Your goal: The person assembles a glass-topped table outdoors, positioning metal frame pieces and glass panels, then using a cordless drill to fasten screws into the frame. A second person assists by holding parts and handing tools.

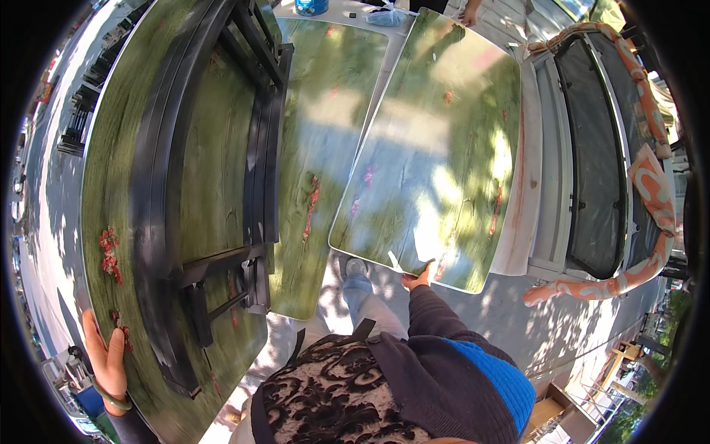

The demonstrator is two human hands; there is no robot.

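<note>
A green wood-grain tabletop with red flower prints lies at left, bearing a black metal folding leg frame. My left hand, a bangle at its wrist, grips that tabletop's left edge, thumb on the face and fingers along the side. At centre right is a loose glossy green panel of the same pattern. Its near edge is held by my right hand, which is partly hidden beneath it. Another person's hand is at the panel's far end. Between the two lies another green panel.
To the right stands a pale vehicle bed beside a dark-glazed frame edged with orange-and-white padding. A blue container and a bluish plastic bag sit at the far end. Sunlit pavement is underfoot.
</note>
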